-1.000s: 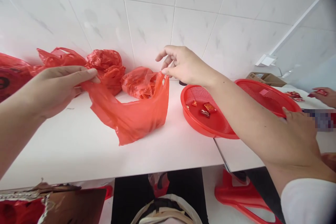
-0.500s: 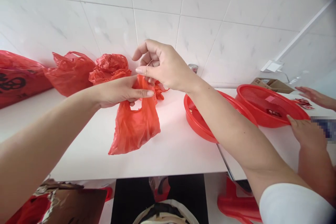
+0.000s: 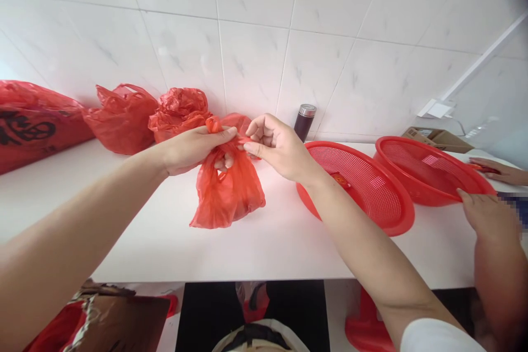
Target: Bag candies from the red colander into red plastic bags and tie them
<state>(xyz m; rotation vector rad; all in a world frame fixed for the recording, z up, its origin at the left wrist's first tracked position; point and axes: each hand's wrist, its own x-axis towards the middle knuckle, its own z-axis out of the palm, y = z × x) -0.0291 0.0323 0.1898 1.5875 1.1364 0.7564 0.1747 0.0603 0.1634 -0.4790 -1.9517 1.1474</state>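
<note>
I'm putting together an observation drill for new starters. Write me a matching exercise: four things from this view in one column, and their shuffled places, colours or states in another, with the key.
Column one
1. Flask
2. Held bag
3. Left hand
4. Nearer basket

Column two
A. Red and perforated, partly hidden behind the right forearm
B. Pinching gathered plastic
C. Dark, with a silver-coloured lid
D. Thin and red, bunched at the top

Right pairs: 1-C, 2-D, 3-B, 4-A
</note>
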